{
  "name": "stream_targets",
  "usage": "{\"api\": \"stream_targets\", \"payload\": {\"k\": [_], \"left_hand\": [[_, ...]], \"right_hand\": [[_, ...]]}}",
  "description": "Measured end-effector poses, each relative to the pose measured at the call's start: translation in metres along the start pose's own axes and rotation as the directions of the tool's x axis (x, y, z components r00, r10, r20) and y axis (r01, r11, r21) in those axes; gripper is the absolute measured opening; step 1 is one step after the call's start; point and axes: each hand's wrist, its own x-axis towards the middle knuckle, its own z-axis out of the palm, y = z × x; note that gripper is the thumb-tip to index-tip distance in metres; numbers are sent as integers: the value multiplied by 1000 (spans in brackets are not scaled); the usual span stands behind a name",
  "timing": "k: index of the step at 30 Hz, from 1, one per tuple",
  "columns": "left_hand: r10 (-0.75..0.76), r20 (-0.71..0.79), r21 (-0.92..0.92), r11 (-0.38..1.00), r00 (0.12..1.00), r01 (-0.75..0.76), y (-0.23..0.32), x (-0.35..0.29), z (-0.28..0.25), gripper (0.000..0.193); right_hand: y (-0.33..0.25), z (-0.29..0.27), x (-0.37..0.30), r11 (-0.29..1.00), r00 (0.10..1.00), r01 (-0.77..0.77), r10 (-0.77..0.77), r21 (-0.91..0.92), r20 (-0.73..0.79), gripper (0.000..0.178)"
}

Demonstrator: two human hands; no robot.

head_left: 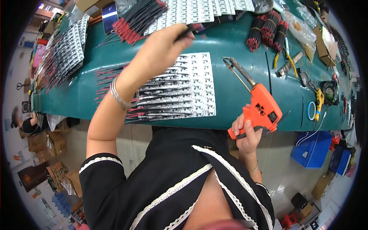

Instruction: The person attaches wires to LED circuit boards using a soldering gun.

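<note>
My right hand (248, 132) is closed round the handle of an orange soldering gun (264, 107). Its metal tip and thin feed tube point up and left over the table. My left arm reaches across a white panel of small circuit boards (203, 86), which has rows of black wires (165, 94) with red ends running off its left side. Above the panel's far edge, my left hand (165, 48) is closed on a dark bunch of what look like black wires (183, 33), blurred by motion. The forearm hides part of the panel.
Behind lie a loose pile of black-and-red wires (140, 19) and more white panels (188, 11). Wired panels (71, 50) are stacked at left. Wire bundles (268, 28), a plastic bag (301, 32), yellow-handled tools (319, 101) and a small fan (329, 92) sit at right.
</note>
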Motion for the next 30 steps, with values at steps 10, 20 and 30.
{"api": "stream_targets", "payload": {"k": [10,20,30], "left_hand": [[-71,410,3,997,909,76,1,-90,72,10],[-294,219,-9,953,931,303,4,-109,103,16],[-355,211,45,934,911,354,4,-109,108,16]], "right_hand": [[-6,-25,-57,971,982,-176,162,-163,-98,36],[0,-44,-102,934,972,-235,228,-270,-59,24],[5,-42,-101,938,964,-266,258,-223,-64,20]]}}
